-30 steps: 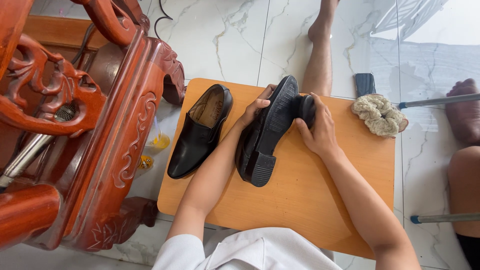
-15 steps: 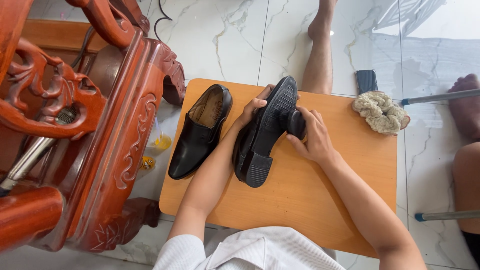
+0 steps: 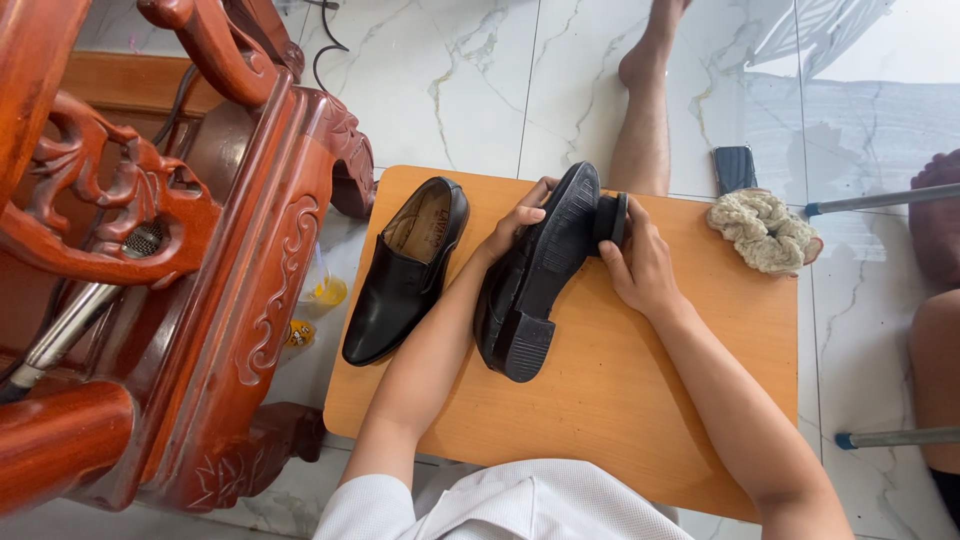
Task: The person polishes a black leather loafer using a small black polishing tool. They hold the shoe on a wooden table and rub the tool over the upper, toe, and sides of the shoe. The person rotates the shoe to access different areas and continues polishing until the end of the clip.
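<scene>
Left hand point(image 3: 515, 228) grips the tilted black leather shoe point(image 3: 535, 275), sole up. Right hand point(image 3: 640, 265) clasps a round black brush point(image 3: 611, 220), now shifted back up to the toe edge.

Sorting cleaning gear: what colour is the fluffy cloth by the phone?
Cream fluffy cloth, head view.

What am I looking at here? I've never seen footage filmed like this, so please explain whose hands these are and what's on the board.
A camera on a person's head looks down at their own two bare hands. The left hand steadies a black shoe tipped on its side, sole showing. The right hand presses a dark round brush against the shoe's toe end. Both rest over a low orange wooden board on a marble floor. The second shoe lies upright to the left, a fluffy cream cloth at the board's right corner. A carved red wooden chair stands alongside.
</scene>
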